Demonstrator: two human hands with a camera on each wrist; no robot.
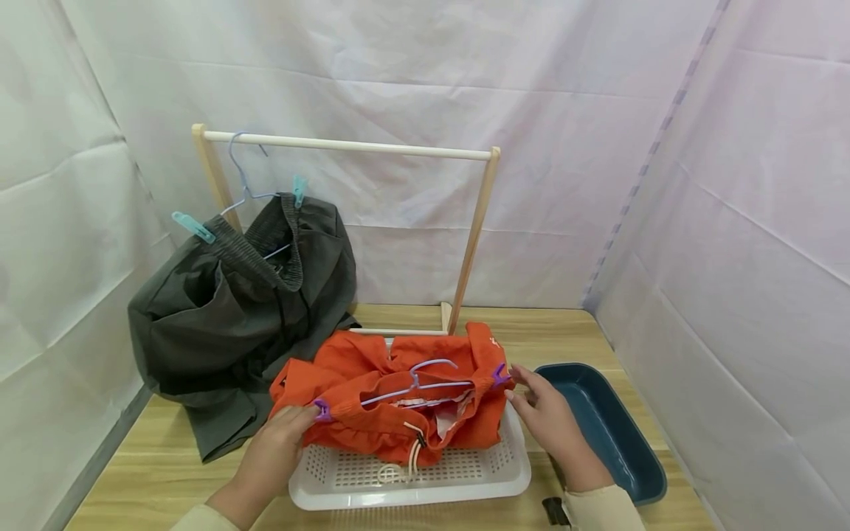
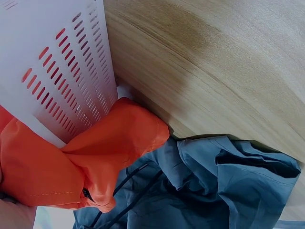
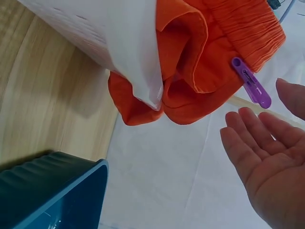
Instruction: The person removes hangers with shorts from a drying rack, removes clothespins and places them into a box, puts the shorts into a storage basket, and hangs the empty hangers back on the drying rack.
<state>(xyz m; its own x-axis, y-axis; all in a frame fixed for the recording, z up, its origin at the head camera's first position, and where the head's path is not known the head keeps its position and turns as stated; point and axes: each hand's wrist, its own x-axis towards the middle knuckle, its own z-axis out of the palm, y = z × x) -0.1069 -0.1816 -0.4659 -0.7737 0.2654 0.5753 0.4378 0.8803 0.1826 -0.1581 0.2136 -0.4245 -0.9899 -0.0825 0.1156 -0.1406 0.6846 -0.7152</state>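
Orange drawstring shorts (image 1: 372, 435) lie bunched over a white perforated basket (image 1: 488, 483). A pale lilac hanger (image 1: 415, 385) lies across their waistband opening, its hook raised. Purple clothespins sit at both waistband ends, a left clothespin (image 1: 323, 410) and a right clothespin (image 3: 251, 83). My left hand (image 1: 277, 442) has its fingertips right at the left clothespin; its thumb is hidden, so I cannot tell whether it pinches. Beside the right clothespin is my right hand (image 1: 547, 413), and the right wrist view shows its fingers (image 3: 245, 138) relaxed and holding nothing.
Behind the basket stands a wooden garment rack (image 1: 348, 145). Dark grey pants (image 1: 219, 317) hang at its left from a hanger (image 1: 242, 177) with blue clothespins (image 1: 194, 227). A dark teal tray (image 1: 654, 472) rests on the table at the right, beside my right forearm.
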